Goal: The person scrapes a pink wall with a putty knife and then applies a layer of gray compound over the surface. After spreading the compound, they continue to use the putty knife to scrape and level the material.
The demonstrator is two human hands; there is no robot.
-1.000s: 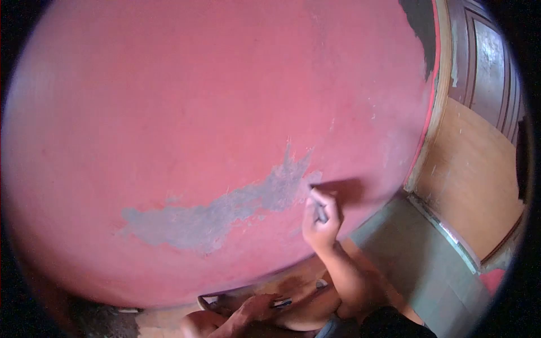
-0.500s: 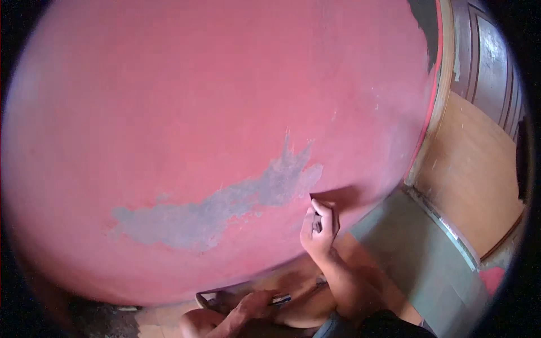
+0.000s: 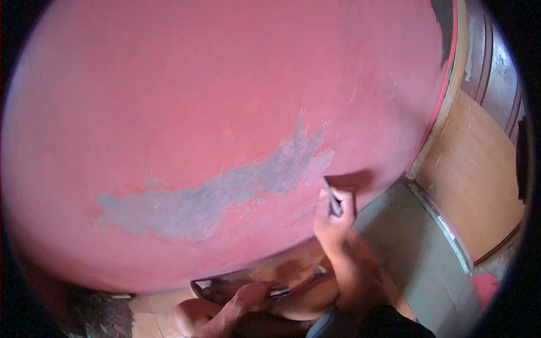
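My right hand [image 3: 335, 217] is closed round a small scraper-like tool [image 3: 333, 201], whose tip touches or nearly touches the pink wall [image 3: 225, 101]. To the left of that tip, a long grey patch [image 3: 208, 203] runs across the pink paint. Low in the view, my left hand [image 3: 253, 296] is closed near my knee on a thin object [image 3: 279, 293], too small to make out fully.
A wooden door panel [image 3: 473, 174] with a pale frame [image 3: 451, 101] stands at the right. Greenish floor [image 3: 406, 242] lies below it. Dark rubble [image 3: 101, 312] is at the lower left, beside orange tiles [image 3: 149, 318].
My right hand has moved up and slightly right along the wall, and more of its tool shows. The whole view has shifted slightly. My left hand stays near my knee.
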